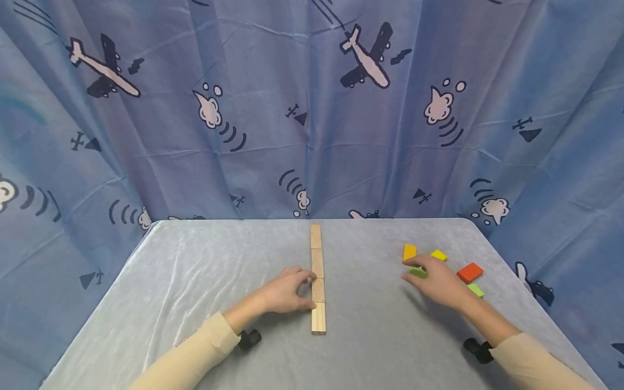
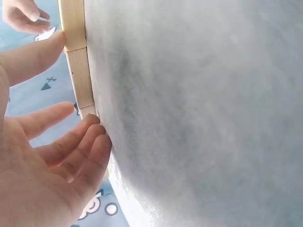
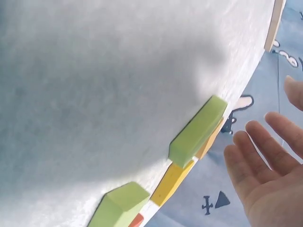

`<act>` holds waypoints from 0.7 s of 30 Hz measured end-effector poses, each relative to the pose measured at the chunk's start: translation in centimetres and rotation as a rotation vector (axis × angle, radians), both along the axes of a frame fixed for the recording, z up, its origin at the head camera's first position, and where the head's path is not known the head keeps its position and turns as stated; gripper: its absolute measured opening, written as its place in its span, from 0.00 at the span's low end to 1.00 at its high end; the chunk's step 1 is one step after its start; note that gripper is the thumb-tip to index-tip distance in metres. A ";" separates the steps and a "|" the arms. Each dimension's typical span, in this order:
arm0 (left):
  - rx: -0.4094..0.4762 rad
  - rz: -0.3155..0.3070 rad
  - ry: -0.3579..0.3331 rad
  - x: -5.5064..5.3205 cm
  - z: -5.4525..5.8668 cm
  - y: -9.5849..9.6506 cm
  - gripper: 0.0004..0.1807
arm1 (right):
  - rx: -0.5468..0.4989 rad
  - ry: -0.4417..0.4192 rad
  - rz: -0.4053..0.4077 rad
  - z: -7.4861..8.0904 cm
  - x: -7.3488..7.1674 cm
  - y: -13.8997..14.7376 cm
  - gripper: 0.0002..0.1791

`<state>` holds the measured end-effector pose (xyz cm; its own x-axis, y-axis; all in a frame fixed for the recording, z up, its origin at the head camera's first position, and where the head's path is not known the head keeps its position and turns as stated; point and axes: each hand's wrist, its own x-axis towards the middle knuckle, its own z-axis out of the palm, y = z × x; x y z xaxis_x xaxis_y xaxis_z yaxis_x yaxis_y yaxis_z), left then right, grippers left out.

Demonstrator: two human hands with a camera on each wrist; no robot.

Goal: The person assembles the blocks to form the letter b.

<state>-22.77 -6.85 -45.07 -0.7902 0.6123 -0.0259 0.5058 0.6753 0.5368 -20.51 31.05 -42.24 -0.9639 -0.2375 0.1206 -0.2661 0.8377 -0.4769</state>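
Observation:
A row of plain wooden blocks [image 1: 317,290] lies end to end on the table, running away from me. My left hand [image 1: 287,291] is at the row's left side, thumb and index fingertips at the blocks and the other fingers loosely bent. In the left wrist view the thumb tip meets the edge of a wooden block [image 2: 74,23]. My right hand [image 1: 441,281] hovers over a green block [image 1: 418,272], fingers spread and holding nothing. In the right wrist view that green block [image 3: 199,132] lies on the cloth, apart from the fingers.
Around the right hand lie an orange-yellow block [image 1: 409,251], a yellow block [image 1: 439,254], a red-orange block [image 1: 470,272] and another green block [image 1: 475,291]. A pale cloth [image 1: 195,281] covers the table. Behind it hangs a blue curtain [image 1: 263,108] with airplane prints.

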 end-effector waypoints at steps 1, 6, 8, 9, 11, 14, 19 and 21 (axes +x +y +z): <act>-0.002 0.001 0.001 0.0 0.0 0.0 0.36 | 0.003 -0.002 -0.009 0.0 -0.1 0.1 0.23; -0.026 -0.002 0.012 0.2 0.1 0.1 0.36 | 0.029 0.011 -0.034 0.1 -0.4 0.9 0.24; -0.039 -0.002 0.016 0.4 0.1 0.1 0.36 | 0.040 0.023 -0.035 -0.1 -0.6 1.2 0.24; -0.045 0.000 0.016 0.4 0.1 0.1 0.37 | 0.044 0.029 -0.033 -0.2 -0.7 1.4 0.24; -0.058 0.005 0.020 0.6 0.2 0.1 0.38 | 0.050 0.038 -0.032 -0.4 -0.9 1.7 0.23; -0.080 0.010 0.031 0.7 0.3 0.2 0.39 | 0.049 0.025 -0.053 -0.7 -1.3 2.3 0.24; -0.100 0.007 0.055 0.8 0.4 0.5 0.38 | 0.044 -0.030 -0.093 -1.0 -1.4 3.6 0.26; -0.103 0.007 0.062 0.8 0.3 0.6 0.38 | 0.046 -0.048 -0.096 -1.1 -1.3 4.0 0.26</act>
<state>-21.95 -6.27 -44.76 -0.7964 0.6035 -0.0399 0.5308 0.7291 0.4320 -21.78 35.09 -43.38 -0.9869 -0.1480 0.0648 -0.1613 0.8795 -0.4477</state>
